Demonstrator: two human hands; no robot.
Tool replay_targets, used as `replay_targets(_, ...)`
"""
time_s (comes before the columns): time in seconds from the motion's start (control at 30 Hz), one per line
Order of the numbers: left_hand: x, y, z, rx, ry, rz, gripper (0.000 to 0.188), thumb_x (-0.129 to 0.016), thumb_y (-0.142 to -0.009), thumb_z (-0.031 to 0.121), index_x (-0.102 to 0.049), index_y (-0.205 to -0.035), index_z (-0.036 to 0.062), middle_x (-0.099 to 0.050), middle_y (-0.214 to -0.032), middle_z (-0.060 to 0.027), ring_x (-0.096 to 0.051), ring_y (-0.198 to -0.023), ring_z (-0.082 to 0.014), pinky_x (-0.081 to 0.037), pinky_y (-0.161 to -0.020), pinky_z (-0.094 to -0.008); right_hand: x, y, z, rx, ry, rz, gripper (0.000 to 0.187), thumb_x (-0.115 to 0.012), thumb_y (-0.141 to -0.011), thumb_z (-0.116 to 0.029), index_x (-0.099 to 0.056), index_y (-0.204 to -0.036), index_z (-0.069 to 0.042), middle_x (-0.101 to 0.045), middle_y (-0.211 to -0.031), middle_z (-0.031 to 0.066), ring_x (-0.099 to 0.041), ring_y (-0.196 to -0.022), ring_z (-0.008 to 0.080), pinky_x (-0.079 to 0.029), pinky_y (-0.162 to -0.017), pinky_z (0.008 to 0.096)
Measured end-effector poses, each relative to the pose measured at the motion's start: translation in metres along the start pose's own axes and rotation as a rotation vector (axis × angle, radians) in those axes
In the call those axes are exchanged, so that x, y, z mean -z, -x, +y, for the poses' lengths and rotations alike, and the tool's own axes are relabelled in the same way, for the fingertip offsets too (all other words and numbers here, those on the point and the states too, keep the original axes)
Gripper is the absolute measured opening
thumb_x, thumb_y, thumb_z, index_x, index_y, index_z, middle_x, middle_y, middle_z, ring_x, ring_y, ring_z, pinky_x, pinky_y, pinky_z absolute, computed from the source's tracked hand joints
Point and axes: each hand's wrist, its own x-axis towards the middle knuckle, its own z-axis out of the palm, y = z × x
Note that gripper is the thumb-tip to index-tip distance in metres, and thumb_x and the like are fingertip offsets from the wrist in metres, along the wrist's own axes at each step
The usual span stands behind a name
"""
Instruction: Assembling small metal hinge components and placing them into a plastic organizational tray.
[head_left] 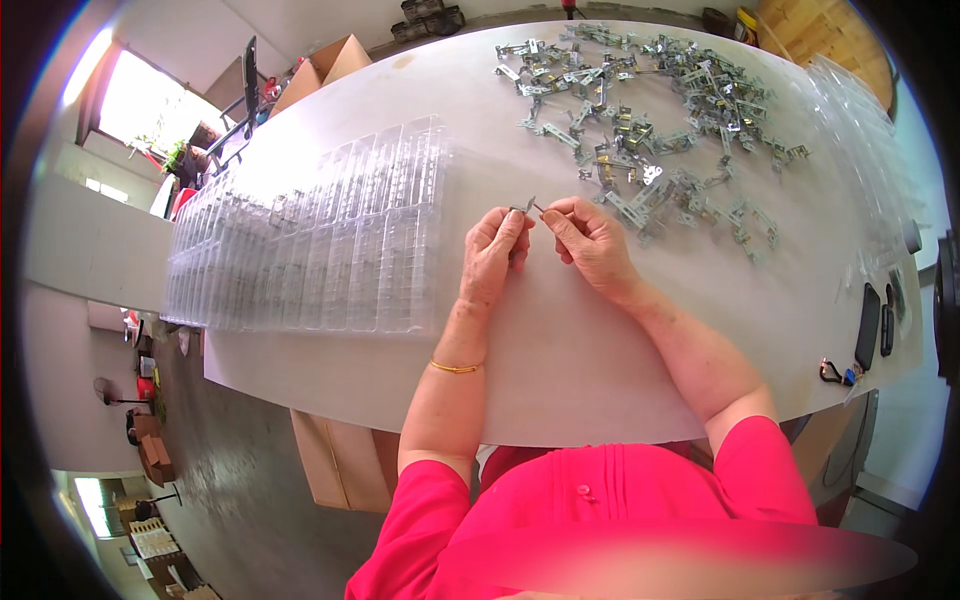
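Note:
Over the middle of the white table my two hands meet, fingertips nearly touching. My left hand (492,248) is closed in a pinch on a small metal part (530,204), mostly hidden by the fingers. My right hand (592,243) is also pinched, at a thin dark pin-like piece (540,208) that points toward the metal part. Whether the two pieces are joined is too small to tell. Beyond my right hand lies a loose pile of small silvery metal brackets (715,95), some with yellowish bits. To the left stands a clear plastic compartment tray (385,225) with rows of narrow slots.
More clear plastic trays (850,150) lie stacked along the right edge of the table (600,370). Near the right front corner are a black flat object (867,325) and a small blue-and-black item (848,377). A cardboard box (340,460) stands below the front edge.

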Motion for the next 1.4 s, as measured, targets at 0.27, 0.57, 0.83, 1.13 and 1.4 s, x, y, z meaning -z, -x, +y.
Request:
replay_targets(0.27,-0.003,0.001,0.002,-0.048,-0.251,0.082,0.031,-0.057,-0.101,0.030,-0.065,-0.089,0.0027,-0.056,-0.067,0.0016,-0.047,-0.056,-0.0047,-0.037,-0.049,-0.0210,0.003,-0.001,0.001,0.035,0.126,0.028,0.013,-0.064,-0.097,-0.019,-0.065,-0.097,-0.007,-0.055,-0.068,-0.0042,-0.048,-0.061,0.0037,-0.040,-0.054,0.0219)
replay_targets(0.57,-0.003,0.000,0.001,-0.078,-0.271,0.097,0.027,-0.056,-0.101,0.025,-0.066,-0.091,0.0032,-0.056,-0.068,0.0028,-0.041,-0.052,-0.0020,-0.031,-0.045,-0.0178,0.003,0.000,-0.004,0.086,0.234,0.031,0.013,-0.064,-0.097,-0.018,-0.064,-0.095,-0.006,-0.057,-0.069,-0.0040,-0.049,-0.061,0.0032,-0.041,-0.055,0.0220)
replay_targets(0.83,-0.005,0.002,0.004,0.023,-0.170,0.019,0.027,-0.058,-0.100,0.026,-0.065,-0.089,0.0024,-0.056,-0.068,0.0020,-0.042,-0.053,-0.0023,-0.030,-0.045,-0.0185,0.002,-0.001,-0.003,0.087,0.169,0.035,0.016,-0.063,-0.097,-0.019,-0.062,-0.100,-0.004,-0.059,-0.073,-0.0027,-0.052,-0.063,0.0043,-0.043,-0.056,0.0222)
replay_targets(1.13,-0.011,0.001,-0.004,-0.191,-0.514,0.090,0.026,-0.064,-0.096,0.023,-0.060,-0.081,0.0012,-0.055,-0.063,-0.0011,-0.047,-0.058,-0.0081,-0.041,-0.052,-0.0271,0.003,-0.003,-0.005,0.044,0.204,0.001,0.013,-0.062,-0.098,-0.016,-0.061,-0.106,-0.006,-0.058,-0.078,-0.0020,-0.054,-0.067,0.0052,-0.045,-0.060,0.0226)
replay_targets(1.4,-0.011,0.002,-0.007,-0.318,-0.751,0.016,0.026,-0.067,-0.094,0.020,-0.056,-0.078,0.0017,-0.052,-0.060,-0.0012,-0.046,-0.056,-0.0089,-0.040,-0.051,-0.0288,0.005,-0.008,0.004,0.442,0.389,0.157,0.007,-0.068,-0.093,-0.014,-0.065,-0.096,-0.009,-0.057,-0.096,0.0003,-0.052,-0.081,0.0084,-0.046,-0.068,0.0253)
